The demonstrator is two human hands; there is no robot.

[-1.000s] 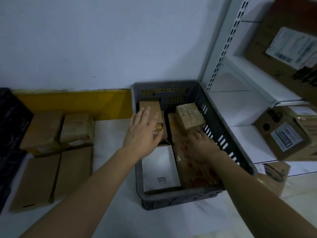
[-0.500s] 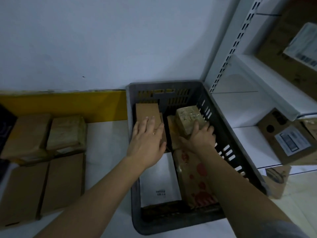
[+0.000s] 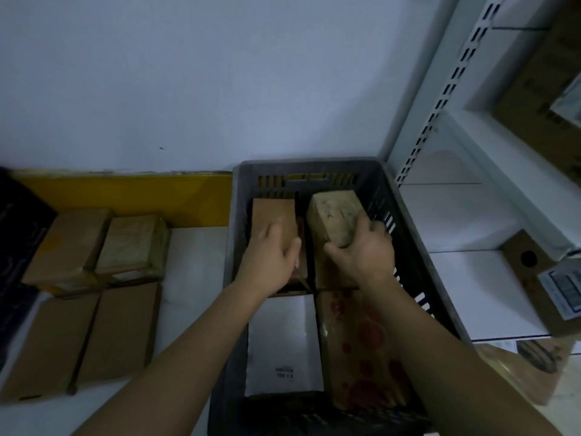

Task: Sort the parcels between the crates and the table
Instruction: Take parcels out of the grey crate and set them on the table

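Crate, centre frame: right hand, flat against the taped box half a second ago, now grips its near end, box at the crate's upper right. Left hand, fingers straight, has slid onto the brown box beside it.

A parcel storeroom or small dispatch room is showing here. A grey slotted plastic crate is sitting at the right edge of a white surface, packed with taped brown parcels and a white mailer. More flat cardboard parcels are lying toward the surface's left edge. To the right, white metal shelving with a slotted upright is holding cartons bearing printed shipping labels. The plain wall behind is running bare, with a yellow band along its base.
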